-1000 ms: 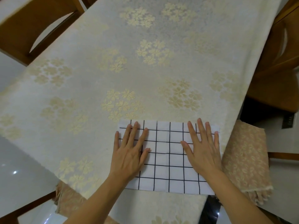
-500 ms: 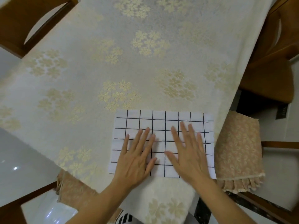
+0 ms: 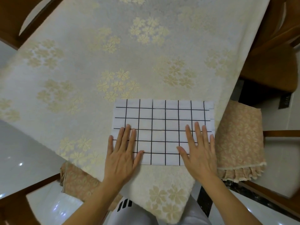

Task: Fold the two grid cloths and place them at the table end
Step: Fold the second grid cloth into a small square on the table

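Observation:
A white cloth with a black grid [image 3: 162, 127] lies folded into a flat rectangle near the table's near right corner. Layered edges show along its right side. My left hand [image 3: 121, 153] lies flat with straight fingers on the cloth's lower left corner. My right hand [image 3: 198, 148] presses flat on its lower right part, fingers spread. Only one grid cloth is in view.
The table is covered by a cream tablecloth [image 3: 97, 62] with pale gold flower clusters. Wooden chairs with peach patterned cushions stand at the right [image 3: 240, 140] and lower left [image 3: 76, 181]. More wooden chairs sit at the top left [image 3: 13, 18] and top right [image 3: 276, 46].
Both hands slid from the cloth's far part toward me and met at the middle, then moved apart to its left and right near corners, smoothing it flat.

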Demonstrator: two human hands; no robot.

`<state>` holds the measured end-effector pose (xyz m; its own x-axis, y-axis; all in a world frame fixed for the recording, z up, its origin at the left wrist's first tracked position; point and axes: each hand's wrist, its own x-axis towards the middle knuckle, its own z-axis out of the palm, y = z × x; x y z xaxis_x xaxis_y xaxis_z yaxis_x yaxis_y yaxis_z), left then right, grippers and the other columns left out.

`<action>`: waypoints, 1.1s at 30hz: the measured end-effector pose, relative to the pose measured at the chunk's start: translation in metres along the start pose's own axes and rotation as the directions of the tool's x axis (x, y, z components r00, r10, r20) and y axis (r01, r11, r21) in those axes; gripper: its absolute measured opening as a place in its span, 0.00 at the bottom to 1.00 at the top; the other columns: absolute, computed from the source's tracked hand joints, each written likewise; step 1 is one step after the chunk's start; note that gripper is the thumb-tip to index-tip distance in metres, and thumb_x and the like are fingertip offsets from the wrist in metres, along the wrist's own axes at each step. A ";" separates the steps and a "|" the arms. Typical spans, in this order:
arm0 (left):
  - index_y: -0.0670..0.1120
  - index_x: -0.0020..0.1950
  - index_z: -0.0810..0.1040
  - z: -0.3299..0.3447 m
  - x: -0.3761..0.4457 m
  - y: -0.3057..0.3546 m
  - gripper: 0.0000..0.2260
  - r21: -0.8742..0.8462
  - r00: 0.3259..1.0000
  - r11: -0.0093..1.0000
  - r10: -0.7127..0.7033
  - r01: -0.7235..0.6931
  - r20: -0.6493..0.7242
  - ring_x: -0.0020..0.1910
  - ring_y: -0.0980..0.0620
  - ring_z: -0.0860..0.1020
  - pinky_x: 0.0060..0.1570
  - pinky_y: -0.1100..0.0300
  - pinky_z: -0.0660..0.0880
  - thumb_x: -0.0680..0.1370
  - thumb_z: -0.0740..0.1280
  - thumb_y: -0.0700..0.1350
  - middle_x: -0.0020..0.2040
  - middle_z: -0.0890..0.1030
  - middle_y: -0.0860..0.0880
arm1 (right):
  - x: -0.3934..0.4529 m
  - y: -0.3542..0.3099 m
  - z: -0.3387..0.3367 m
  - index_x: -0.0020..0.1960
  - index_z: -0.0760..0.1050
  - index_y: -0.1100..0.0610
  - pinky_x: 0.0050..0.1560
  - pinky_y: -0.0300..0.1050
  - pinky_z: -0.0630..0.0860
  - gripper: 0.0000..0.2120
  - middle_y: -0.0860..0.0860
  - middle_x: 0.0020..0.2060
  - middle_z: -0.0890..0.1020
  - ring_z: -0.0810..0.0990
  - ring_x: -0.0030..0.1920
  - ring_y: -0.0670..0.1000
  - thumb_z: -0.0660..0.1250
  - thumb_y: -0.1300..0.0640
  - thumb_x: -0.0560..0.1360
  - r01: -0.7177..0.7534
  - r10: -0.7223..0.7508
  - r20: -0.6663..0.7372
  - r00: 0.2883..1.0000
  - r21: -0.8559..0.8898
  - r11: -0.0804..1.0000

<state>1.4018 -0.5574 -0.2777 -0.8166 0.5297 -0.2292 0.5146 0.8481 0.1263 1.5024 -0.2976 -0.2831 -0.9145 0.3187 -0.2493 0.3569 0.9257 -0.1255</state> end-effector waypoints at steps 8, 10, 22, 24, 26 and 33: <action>0.43 0.81 0.48 0.007 -0.007 -0.004 0.33 -0.030 0.994 0.995 -0.099 0.098 -0.040 0.81 0.47 0.47 0.77 0.42 0.50 0.82 0.48 0.61 0.82 0.47 0.45 | 0.000 0.015 0.002 0.82 0.43 0.51 0.78 0.64 0.48 0.36 0.54 0.81 0.43 0.42 0.80 0.57 0.44 0.34 0.80 -0.030 0.032 -0.040 0.999 0.064 0.998; 0.43 0.81 0.48 0.008 -0.007 -0.004 0.33 -0.021 0.994 0.995 -0.100 0.099 -0.037 0.81 0.47 0.47 0.77 0.43 0.49 0.82 0.47 0.61 0.82 0.47 0.45 | 0.000 0.017 0.004 0.82 0.43 0.51 0.78 0.65 0.49 0.36 0.54 0.81 0.43 0.41 0.80 0.57 0.42 0.33 0.80 -0.041 0.044 -0.025 0.999 0.088 0.995; 0.48 0.81 0.51 -0.019 -0.023 -0.006 0.30 0.026 0.972 0.972 -0.234 0.235 -0.031 0.80 0.47 0.51 0.75 0.42 0.50 0.83 0.47 0.60 0.82 0.51 0.48 | 0.041 -0.002 -0.038 0.81 0.42 0.47 0.79 0.59 0.44 0.31 0.52 0.81 0.44 0.40 0.81 0.54 0.44 0.37 0.82 0.390 -0.391 0.032 0.920 0.032 0.920; 0.47 0.80 0.57 -0.022 -0.030 -0.006 0.29 0.022 0.953 0.954 -0.299 0.300 -0.054 0.79 0.46 0.56 0.75 0.41 0.52 0.82 0.49 0.58 0.81 0.56 0.47 | 0.063 -0.012 -0.043 0.81 0.42 0.46 0.78 0.56 0.41 0.31 0.51 0.81 0.44 0.39 0.80 0.52 0.42 0.37 0.82 0.522 -0.520 0.071 0.851 -0.006 0.853; 0.45 0.78 0.63 -0.024 -0.036 -0.007 0.28 0.026 0.933 0.935 -0.352 0.355 -0.072 0.78 0.46 0.59 0.75 0.41 0.52 0.82 0.51 0.57 0.79 0.60 0.46 | 0.087 -0.027 -0.047 0.81 0.46 0.46 0.78 0.56 0.41 0.30 0.50 0.81 0.47 0.40 0.80 0.51 0.42 0.37 0.82 0.646 -0.638 0.117 0.761 -0.037 0.763; 0.44 0.70 0.74 -0.027 -0.031 -0.009 0.24 -0.023 0.845 0.854 -0.518 0.520 -0.132 0.75 0.43 0.66 0.73 0.38 0.58 0.80 0.54 0.54 0.75 0.70 0.45 | 0.169 -0.107 -0.054 0.74 0.67 0.51 0.73 0.67 0.61 0.21 0.57 0.76 0.66 0.63 0.77 0.59 0.59 0.49 0.82 0.928 -0.923 0.132 0.362 -0.142 0.343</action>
<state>1.4154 -0.5813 -0.2454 -0.9913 0.0098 -0.1315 0.0084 0.9999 0.0109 1.2996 -0.3321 -0.2597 -0.6349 -0.7659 -0.1015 -0.7535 0.6428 -0.1381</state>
